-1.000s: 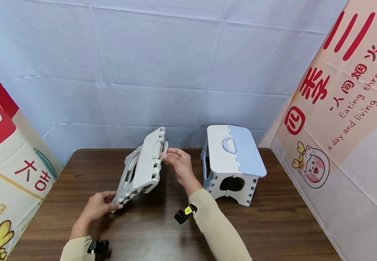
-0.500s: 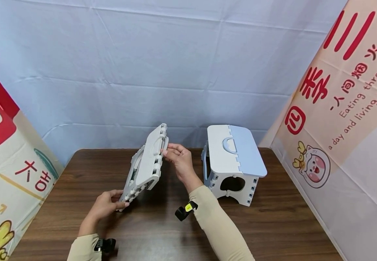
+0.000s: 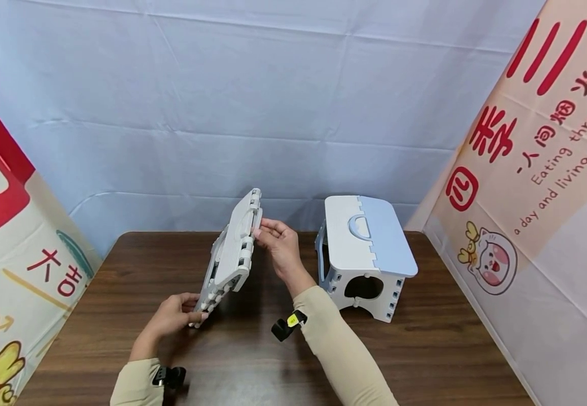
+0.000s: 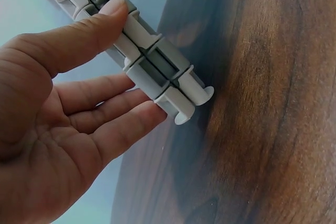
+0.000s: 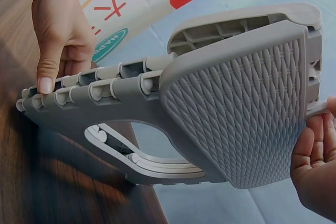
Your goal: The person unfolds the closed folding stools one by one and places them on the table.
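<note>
The left hand (image 3: 172, 316) pinches the lower end of a pale grey stool (image 3: 233, 248), thumb on its hinged edge; the right hand (image 3: 282, 248) pinches the handle (image 5: 316, 109) on its upper side. The stool leans, tilted, over the table (image 3: 374, 361). It looks mostly folded: its seat halves lie close, a gap left between them. Whether it is being closed or opened cannot be told. Well apart, a blue-and-white stool (image 3: 364, 254) stands fully unfolded.

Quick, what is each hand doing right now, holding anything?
Left hand: closed, gripping the lower end of the tilted pale stool.
Right hand: closed, pinching that stool's handle.
</note>
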Action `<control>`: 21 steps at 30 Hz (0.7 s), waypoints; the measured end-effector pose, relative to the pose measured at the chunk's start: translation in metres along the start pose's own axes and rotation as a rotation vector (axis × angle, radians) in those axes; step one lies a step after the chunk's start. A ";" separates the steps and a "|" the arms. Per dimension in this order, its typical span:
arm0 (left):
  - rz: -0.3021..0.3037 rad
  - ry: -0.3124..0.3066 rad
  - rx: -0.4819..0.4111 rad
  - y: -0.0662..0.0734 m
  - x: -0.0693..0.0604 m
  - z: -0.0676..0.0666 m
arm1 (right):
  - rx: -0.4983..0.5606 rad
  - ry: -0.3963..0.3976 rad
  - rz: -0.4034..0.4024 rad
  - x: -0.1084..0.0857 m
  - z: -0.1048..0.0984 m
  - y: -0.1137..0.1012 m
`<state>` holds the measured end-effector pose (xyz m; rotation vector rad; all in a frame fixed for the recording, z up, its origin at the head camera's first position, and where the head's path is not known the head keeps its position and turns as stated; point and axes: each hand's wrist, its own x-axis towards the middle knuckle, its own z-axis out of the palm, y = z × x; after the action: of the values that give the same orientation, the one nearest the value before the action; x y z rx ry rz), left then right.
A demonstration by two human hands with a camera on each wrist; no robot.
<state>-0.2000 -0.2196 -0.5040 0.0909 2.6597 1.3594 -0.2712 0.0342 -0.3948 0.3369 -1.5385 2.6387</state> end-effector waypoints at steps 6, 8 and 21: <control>0.028 -0.023 -0.010 0.003 0.001 0.002 | 0.011 0.002 -0.014 0.002 0.004 -0.002; 0.037 -0.032 -0.022 0.003 0.002 0.003 | 0.012 0.003 -0.014 0.002 0.005 -0.003; 0.091 -0.065 -0.084 0.009 0.003 0.012 | -0.038 -0.006 -0.044 0.004 0.009 -0.009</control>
<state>-0.2010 -0.2047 -0.5042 0.2446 2.5709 1.4665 -0.2723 0.0311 -0.3820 0.3723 -1.5619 2.5739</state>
